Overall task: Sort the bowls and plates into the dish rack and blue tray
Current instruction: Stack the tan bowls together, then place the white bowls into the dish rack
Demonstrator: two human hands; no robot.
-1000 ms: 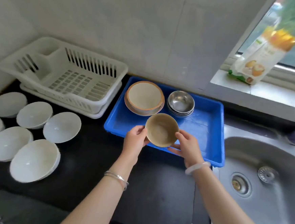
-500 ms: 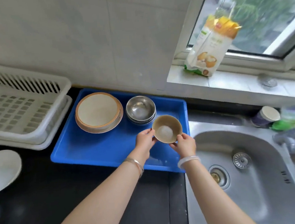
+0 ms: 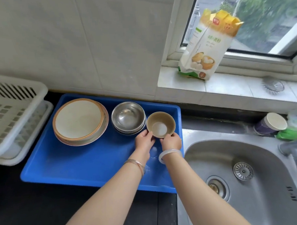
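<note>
Stoneware or melamine, I judge: the tan bowl (image 3: 160,124) is small, round, thick-walled and matt, so probably stiff, light, and liable to chip if knocked against steel. The left hand (image 3: 144,140) and right hand (image 3: 171,142) pinch its near rim from either side, a steady hold. It sits just beyond the hands, low in the smooth plastic blue tray (image 3: 87,163); whether it touches the floor I cannot tell. Just left of the hands nest shiny steel bowls (image 3: 128,117), then stacked plates (image 3: 79,120); the slatted white dish rack (image 3: 5,113) stands far left.
</note>
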